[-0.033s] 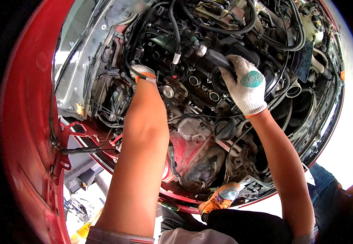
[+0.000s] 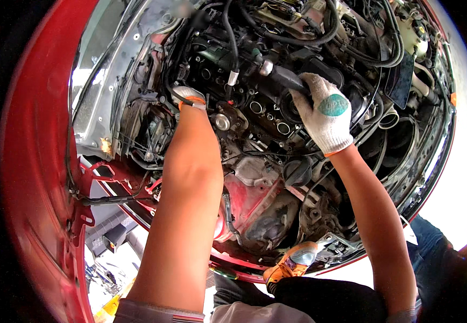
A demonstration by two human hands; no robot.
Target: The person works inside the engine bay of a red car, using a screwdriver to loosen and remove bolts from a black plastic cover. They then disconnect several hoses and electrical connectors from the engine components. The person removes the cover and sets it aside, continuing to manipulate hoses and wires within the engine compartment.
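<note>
My right hand (image 2: pixel 326 114), in a white knit glove with a green patch, has its fingers closed round a thick black cylindrical piece (image 2: pixel 288 77) with a silver end. That piece lies slantwise over the dark engine (image 2: pixel 270 114), where several round bores show. Deep at the engine's left side is my left hand (image 2: pixel 186 96), also in a white glove with an orange cuff. A black hose (image 2: pixel 174 86) crosses in front of it, and its fingers are hidden among the parts. Near its wrist sits a round silver fitting (image 2: pixel 222 122).
A raised red panel (image 2: pixel 40 161) fills the left side. Corrugated black hoses (image 2: pixel 389 54) arch over the far right, near a pale reservoir (image 2: pixel 414 35). An orange and grey shoe (image 2: pixel 292 262) rests at the front edge. Blue jeans (image 2: pixel 432 250) show at the lower right.
</note>
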